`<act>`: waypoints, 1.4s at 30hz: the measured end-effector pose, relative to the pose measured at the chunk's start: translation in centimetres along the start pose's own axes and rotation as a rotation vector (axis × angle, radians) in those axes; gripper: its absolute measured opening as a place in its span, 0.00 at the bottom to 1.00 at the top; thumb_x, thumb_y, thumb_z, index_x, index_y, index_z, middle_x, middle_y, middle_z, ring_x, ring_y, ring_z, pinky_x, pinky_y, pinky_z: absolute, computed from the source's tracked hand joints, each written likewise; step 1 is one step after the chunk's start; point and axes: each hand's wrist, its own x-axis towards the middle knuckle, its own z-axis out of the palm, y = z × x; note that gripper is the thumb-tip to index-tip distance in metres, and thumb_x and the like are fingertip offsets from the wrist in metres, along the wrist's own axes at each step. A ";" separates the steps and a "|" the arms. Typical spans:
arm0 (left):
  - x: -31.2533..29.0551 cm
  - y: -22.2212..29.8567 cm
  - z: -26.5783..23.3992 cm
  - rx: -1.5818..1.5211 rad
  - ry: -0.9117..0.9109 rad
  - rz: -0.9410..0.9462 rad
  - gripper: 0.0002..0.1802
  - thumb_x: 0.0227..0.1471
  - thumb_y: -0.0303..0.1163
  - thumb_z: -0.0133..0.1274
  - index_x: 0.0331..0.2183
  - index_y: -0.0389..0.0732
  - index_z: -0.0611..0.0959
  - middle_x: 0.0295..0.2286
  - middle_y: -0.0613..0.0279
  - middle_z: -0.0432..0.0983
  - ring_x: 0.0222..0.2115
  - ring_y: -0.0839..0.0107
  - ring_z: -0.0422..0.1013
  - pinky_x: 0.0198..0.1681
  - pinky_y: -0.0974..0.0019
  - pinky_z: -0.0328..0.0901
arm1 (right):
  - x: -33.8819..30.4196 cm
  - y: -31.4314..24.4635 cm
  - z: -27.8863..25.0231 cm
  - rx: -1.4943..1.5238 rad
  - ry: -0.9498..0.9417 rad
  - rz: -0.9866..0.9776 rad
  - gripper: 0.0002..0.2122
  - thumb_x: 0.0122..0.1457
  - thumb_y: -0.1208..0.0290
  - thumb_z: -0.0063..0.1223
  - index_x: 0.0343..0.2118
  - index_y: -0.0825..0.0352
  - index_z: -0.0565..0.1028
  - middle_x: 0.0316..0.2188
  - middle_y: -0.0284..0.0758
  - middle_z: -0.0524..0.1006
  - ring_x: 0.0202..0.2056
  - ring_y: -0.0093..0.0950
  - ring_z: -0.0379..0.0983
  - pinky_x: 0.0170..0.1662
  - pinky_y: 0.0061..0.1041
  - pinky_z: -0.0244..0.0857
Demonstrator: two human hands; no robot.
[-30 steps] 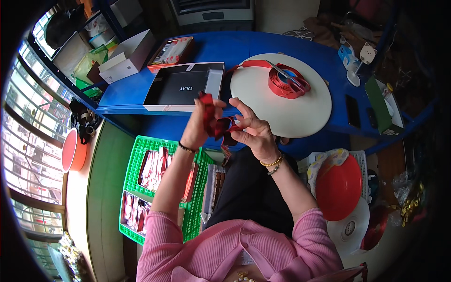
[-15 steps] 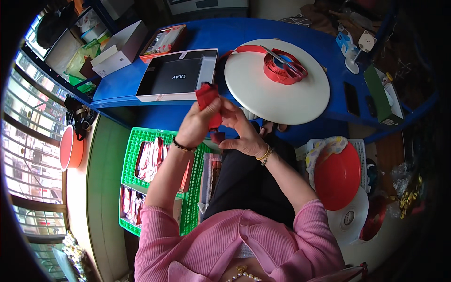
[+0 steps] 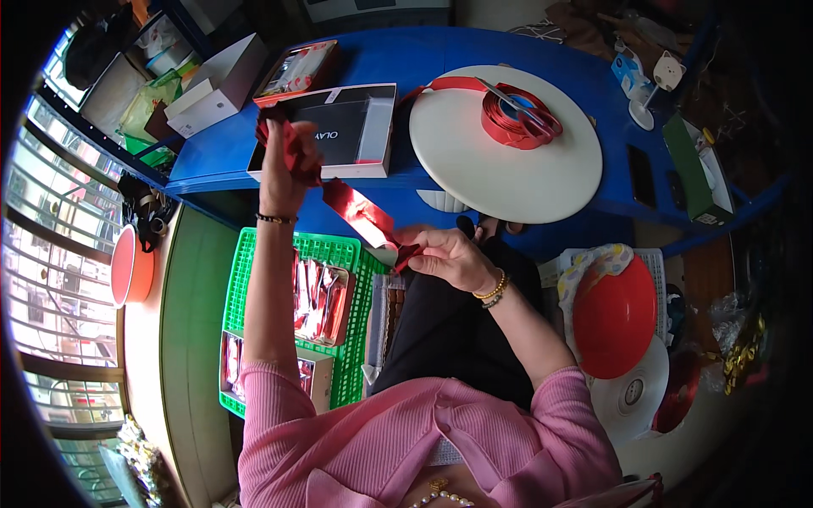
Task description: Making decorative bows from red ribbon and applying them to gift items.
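Observation:
A shiny red ribbon stretches slantwise between my two hands. My left hand, raised near the open black-and-white box, grips a dark red bunched part of it. Lower and to the right, my right hand pinches the other end over my lap. On the white round board at the table lies a roll of red ribbon with a pair of scissors resting across it. A strip of that ribbon runs off the board's left edge.
Left of my lap stands a green basket with boxes of red-and-white pieces. On the blue table are a white box, a phone and a green box. A red basin is at right.
My left hand has moved left and up, away from the right hand. The red ribbon, bunched between them before, is now drawn out. The right hand has shifted slightly right and down.

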 end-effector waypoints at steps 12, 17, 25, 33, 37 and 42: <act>-7.5 -5.9 8.8 0.331 -0.164 -0.062 0.11 0.56 0.32 0.47 0.38 0.34 0.74 0.28 0.68 0.71 0.28 0.80 0.66 0.30 0.75 0.62 | 4.7 -0.5 -1.8 -0.141 0.249 -0.206 0.20 0.49 0.62 0.60 0.43 0.66 0.72 0.55 0.39 0.61 0.56 0.30 0.58 0.54 0.31 0.56; -4.8 0.0 9.2 0.067 -0.183 -0.063 0.20 0.60 0.41 0.36 0.36 0.33 0.73 0.32 0.55 0.72 0.35 0.64 0.71 0.41 0.64 0.64 | 1.8 4.3 -2.8 -0.353 0.032 0.078 0.40 0.45 0.52 0.63 0.55 0.70 0.56 0.53 0.45 0.62 0.52 0.33 0.63 0.54 0.33 0.57; 0.0 2.9 4.0 -0.115 -0.129 0.088 0.23 0.60 0.46 0.35 0.36 0.36 0.75 0.18 0.67 0.63 0.17 0.77 0.57 0.31 0.68 0.63 | -0.6 4.6 -2.3 -0.205 0.024 0.365 0.07 0.53 0.73 0.55 0.34 0.69 0.74 0.35 0.35 0.75 0.37 0.21 0.72 0.45 0.21 0.63; -4.3 -6.9 2.9 -0.038 -0.094 -0.067 0.44 0.46 0.69 0.36 0.48 0.39 0.69 0.35 0.69 0.71 0.32 0.77 0.68 0.30 0.76 0.62 | 3.3 -0.7 -2.2 -0.136 0.030 -0.278 0.20 0.47 0.82 0.58 0.43 0.53 0.75 0.59 0.37 0.57 0.61 0.32 0.48 0.61 0.36 0.41; -6.9 -7.4 5.8 0.243 -0.332 -0.362 0.36 0.45 0.54 0.57 0.47 0.37 0.70 0.38 0.65 0.71 0.36 0.79 0.66 0.37 0.73 0.63 | 4.6 -1.9 -2.4 -0.201 0.175 -0.136 0.07 0.50 0.75 0.58 0.33 0.67 0.77 0.58 0.34 0.59 0.57 0.28 0.55 0.59 0.31 0.47; -6.9 -5.0 8.6 0.114 -0.150 -0.299 0.17 0.58 0.39 0.42 0.41 0.34 0.73 0.34 0.62 0.72 0.32 0.75 0.68 0.36 0.72 0.62 | 3.7 0.5 -3.0 -0.055 0.254 -0.160 0.27 0.46 0.60 0.63 0.48 0.66 0.68 0.56 0.38 0.59 0.55 0.31 0.58 0.55 0.32 0.54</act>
